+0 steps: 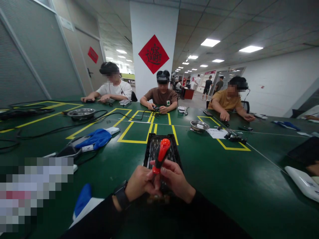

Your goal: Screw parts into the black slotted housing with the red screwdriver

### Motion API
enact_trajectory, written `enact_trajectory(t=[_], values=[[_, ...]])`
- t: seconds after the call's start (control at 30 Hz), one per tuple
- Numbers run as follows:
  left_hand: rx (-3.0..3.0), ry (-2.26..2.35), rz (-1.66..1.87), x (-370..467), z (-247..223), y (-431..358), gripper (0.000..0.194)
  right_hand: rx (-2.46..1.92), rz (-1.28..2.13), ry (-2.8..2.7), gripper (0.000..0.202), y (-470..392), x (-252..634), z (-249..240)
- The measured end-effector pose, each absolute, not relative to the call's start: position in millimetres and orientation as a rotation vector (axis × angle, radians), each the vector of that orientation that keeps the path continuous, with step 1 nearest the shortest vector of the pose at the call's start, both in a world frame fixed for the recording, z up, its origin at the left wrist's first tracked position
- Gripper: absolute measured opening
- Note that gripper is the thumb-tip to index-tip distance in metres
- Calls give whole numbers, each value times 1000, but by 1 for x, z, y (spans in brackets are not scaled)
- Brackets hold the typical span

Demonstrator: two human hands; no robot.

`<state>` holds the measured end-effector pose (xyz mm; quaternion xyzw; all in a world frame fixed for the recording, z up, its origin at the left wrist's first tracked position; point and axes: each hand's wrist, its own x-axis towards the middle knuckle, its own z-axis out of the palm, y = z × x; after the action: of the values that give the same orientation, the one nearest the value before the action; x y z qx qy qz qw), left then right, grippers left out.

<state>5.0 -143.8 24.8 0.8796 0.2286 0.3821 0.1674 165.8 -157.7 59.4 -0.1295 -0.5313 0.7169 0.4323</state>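
Note:
A red-and-black screwdriver (164,146) stands tilted, handle end up, between my two hands at the middle of the view. My right hand (178,181) has its thumb and fingers closed around the lower handle by the red collar. Close against it, my left hand (141,182) is curled with its fingers pressed round the lower end; the blade is hidden by the fingers. Behind and beneath the hands lies a black tray (147,152) with small metal parts inside. Below my fingers is a blurred brownish thing (158,199) that I cannot make out.
Blue-and-white gloves (98,138) and black cables lie left on the green table (209,186). Metal bowls (199,125) stand left and right. A white tray-like object (302,182) lies at the right edge. Three people with headsets work across the table.

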Motion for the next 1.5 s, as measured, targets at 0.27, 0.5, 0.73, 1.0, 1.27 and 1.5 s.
enact_trajectory(t=[0.27, 0.5, 0.73, 1.0, 1.27, 1.5], values=[[2523, 633, 1065, 6, 29, -147, 33, -288, 1667, -1412, 43, -159, 165, 56], [2435, 672, 1144, 11, 32, -151, 36, -262, 1650, -1390, 38, -157, 164, 53], [2447, 669, 1266, 11, 28, -149, 39, -236, 1724, -1344, 33, -161, 166, 57], [2548, 638, 1260, 10, 30, -148, 45, -264, 1641, -1414, 32, -160, 165, 53], [2508, 692, 1130, 9, 30, -150, 43, -239, 1592, -1435, 37, -160, 163, 52], [2508, 715, 1226, 11, 31, -150, 36, -264, 1646, -1421, 32, -161, 166, 53]])
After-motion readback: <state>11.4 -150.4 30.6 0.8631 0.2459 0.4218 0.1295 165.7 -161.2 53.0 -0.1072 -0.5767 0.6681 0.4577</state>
